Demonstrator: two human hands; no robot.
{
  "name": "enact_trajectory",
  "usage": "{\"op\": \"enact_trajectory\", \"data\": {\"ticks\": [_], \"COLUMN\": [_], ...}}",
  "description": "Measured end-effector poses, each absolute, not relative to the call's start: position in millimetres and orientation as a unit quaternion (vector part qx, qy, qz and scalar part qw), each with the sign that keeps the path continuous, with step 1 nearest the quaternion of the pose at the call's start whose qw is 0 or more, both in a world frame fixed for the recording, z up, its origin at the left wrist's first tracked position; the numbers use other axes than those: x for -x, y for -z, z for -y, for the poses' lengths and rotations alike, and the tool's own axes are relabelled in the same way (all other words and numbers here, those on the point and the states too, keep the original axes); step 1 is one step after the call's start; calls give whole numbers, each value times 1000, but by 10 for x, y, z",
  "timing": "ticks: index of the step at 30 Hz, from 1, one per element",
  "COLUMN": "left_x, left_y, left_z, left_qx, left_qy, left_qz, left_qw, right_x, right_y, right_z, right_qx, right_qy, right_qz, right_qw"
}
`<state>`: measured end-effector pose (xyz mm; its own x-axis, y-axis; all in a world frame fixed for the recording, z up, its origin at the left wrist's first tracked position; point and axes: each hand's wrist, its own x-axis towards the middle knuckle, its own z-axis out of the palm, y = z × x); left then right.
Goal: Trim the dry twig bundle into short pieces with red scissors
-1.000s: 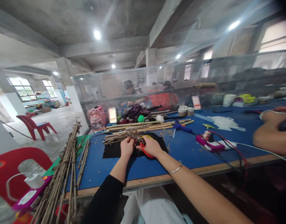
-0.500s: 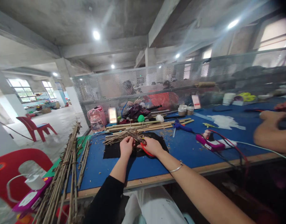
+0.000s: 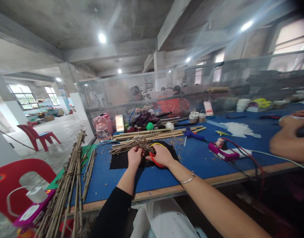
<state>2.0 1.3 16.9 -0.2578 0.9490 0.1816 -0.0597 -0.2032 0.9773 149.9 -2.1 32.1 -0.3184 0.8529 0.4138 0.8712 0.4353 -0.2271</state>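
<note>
My right hand (image 3: 162, 155) grips a pair of scissors (image 3: 156, 161) by its red and yellow loops, which are spread apart. The blades point left towards my left hand (image 3: 134, 156). Thumb and fingers of that hand are pinched together at the edge of the dry twigs (image 3: 122, 145); what lies between them is too small to make out. Both hands are over a black cloth (image 3: 117, 162) on the blue table top (image 3: 152, 181). Bits of twig and dry leaf lie around them.
A long bundle of dry stalks (image 3: 67, 185) leans over the table's left edge. A blue glue gun (image 3: 193, 134) and a purple power strip (image 3: 222, 152) with cords lie to the right. Another person's arm (image 3: 290, 142) rests at far right. Behind stands a perforated metal screen (image 3: 112, 94).
The scissors have opened: the yellow loop has swung up and away from the red one. My left hand stays pinched in nearly the same spot.
</note>
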Motion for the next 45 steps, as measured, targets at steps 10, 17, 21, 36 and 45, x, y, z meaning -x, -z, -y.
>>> {"op": "enact_trajectory", "data": {"ticks": [10,17,21,36,45], "left_x": [-3,14,26,388,581], "left_y": [-170,-144,-126,-205,-264], "left_z": [5,-10,-16,-35,-114], "left_qx": [-491,-513,-524,-508,-493], "left_qy": [-606,-597,-586,-552,-493], "left_qz": [-501,-496,-502,-653,-716], "left_qw": [374,365,360,104,33], "right_x": [-1504,-1509,-1504,-1583,-1615], "right_y": [-295,-304,-294,-261,-253], "right_z": [7,29,17,-64,-103], "right_qx": [523,565,579,625,618], "right_qy": [20,3,-3,28,19], "right_qz": [817,798,795,750,732], "right_qw": [242,208,179,214,284]}}
